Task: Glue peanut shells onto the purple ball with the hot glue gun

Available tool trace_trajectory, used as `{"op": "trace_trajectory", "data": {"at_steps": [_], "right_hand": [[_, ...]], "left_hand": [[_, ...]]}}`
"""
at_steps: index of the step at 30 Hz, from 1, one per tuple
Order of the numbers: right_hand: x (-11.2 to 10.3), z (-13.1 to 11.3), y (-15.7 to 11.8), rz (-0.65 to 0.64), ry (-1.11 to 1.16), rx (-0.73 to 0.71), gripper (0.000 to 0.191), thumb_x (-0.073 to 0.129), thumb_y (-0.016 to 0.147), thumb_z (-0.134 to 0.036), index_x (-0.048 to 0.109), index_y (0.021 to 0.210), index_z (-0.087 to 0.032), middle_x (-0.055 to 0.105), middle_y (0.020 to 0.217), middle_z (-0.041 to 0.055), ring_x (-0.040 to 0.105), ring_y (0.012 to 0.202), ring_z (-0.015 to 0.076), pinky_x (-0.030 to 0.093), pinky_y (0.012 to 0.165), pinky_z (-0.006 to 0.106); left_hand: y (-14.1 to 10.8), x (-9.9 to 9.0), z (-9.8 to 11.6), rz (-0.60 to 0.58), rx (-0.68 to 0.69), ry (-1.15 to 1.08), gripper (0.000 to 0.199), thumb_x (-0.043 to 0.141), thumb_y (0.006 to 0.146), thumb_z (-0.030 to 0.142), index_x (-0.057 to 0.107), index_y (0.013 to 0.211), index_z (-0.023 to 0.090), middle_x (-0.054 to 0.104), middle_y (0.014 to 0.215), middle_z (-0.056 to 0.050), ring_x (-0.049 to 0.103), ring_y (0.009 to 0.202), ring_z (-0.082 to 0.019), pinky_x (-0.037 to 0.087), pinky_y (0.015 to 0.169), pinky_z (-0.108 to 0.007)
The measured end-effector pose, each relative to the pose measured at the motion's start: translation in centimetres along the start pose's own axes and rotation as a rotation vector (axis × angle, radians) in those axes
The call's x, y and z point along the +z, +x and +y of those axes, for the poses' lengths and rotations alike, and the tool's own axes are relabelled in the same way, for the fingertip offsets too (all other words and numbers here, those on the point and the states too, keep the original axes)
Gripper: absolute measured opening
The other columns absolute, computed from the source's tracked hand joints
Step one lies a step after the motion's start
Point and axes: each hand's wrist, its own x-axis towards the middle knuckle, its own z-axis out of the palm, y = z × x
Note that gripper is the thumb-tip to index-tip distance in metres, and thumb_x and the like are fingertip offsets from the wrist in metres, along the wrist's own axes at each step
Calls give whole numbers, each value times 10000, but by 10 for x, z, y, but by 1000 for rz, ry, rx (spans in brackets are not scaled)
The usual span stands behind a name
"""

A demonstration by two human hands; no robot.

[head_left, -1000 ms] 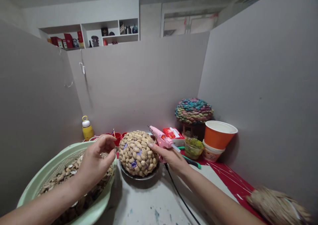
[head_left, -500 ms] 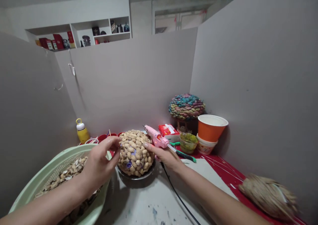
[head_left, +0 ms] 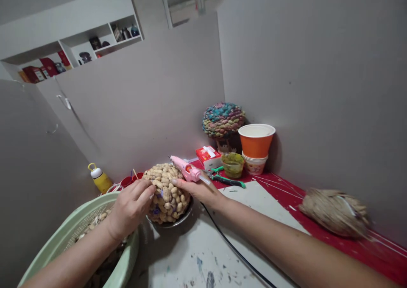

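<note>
A ball covered in peanuts [head_left: 168, 195], with purple patches between the shells, rests in a shallow metal bowl [head_left: 181, 222]. My left hand [head_left: 135, 203] is at its left side, fingers curled together with the tips against the shells; whatever they pinch is hidden. In my right hand [head_left: 203, 191] is a pink hot glue gun [head_left: 187, 169], its nozzle toward the upper left and a clear glue stick out of its back. My right thumb lies against the ball's right side. Under my left forearm stands a green colander [head_left: 73, 218] holding peanut shells.
A yellow bottle [head_left: 101, 180] stands behind the colander. Green-handled pliers [head_left: 229, 181], a small bowl [head_left: 233, 165], a red-and-white packet [head_left: 208, 156], stacked paper tubs [head_left: 257, 142] and a colourful mushroom-shaped piece [head_left: 223, 120] are at the back right. A fibre bundle [head_left: 333, 211] lies right; a black cord [head_left: 232, 247] crosses the board.
My left hand has closed in from beside the ball to touch its left side. The camera view has turned right and tilted. My right hand still holds the glue gun.
</note>
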Motion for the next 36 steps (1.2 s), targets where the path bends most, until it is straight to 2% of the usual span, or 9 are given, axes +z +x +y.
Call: {"op": "trace_trajectory", "data": {"at_steps": [7,11,17,21,28,31,33,36], "right_hand": [[-3,-4,1,-32,-69,-58,375,783,655,-344,691,993,-210,717,921,16,622,979,272,473,927,422],[-4,-1,3,-28,-95,-71,366,768,676,-362,687,1001,-215,712,918,18,619,969,268,474,913,422],[-4,0,3,-14,-107,-91,330,761,688,-350,684,989,-236,711,925,20,619,969,266,467,916,434],[-3,-3,2,-15,-115,-103,262,756,695,-334,687,927,-235,708,926,17,615,982,268,453,937,435],[-3,-5,1,-17,-116,-94,271,752,694,-361,679,909,-214,707,908,12,619,956,265,470,907,434],[-4,-5,1,-13,-107,-91,282,761,676,-364,682,908,-225,708,898,3,618,947,261,480,884,414],[-4,-5,2,-3,-102,-88,295,772,657,-361,683,905,-228,706,894,0,618,934,258,482,871,404],[-3,-5,1,24,-93,-81,291,787,634,-345,684,877,-222,698,866,-4,621,880,248,485,838,393]], "left_hand": [[3,-9,5,-92,40,-33,269,551,813,33,556,1052,157,675,958,-125,642,909,-220,543,832,-362],[1,-11,8,-77,43,-58,345,536,793,27,529,1110,164,689,959,-121,647,925,-227,535,864,-391],[8,-10,12,-5,-111,-120,266,523,820,42,523,1038,195,663,859,-71,635,798,-186,540,742,-324],[11,-10,14,-8,-202,-188,244,528,811,32,532,984,204,642,837,-51,612,765,-181,521,712,-311],[8,-11,16,-37,-160,-221,327,545,806,27,510,1086,192,638,943,-83,605,889,-209,502,811,-347],[10,-15,19,-52,-272,-247,219,523,848,95,535,1039,200,637,923,-64,607,866,-204,494,795,-338],[12,-17,21,-73,-439,-290,150,487,890,159,560,1012,207,644,924,-52,609,854,-195,487,790,-328],[15,-17,20,-79,-704,-436,155,457,927,259,570,1022,212,662,911,-38,608,828,-185,483,766,-311]]}}
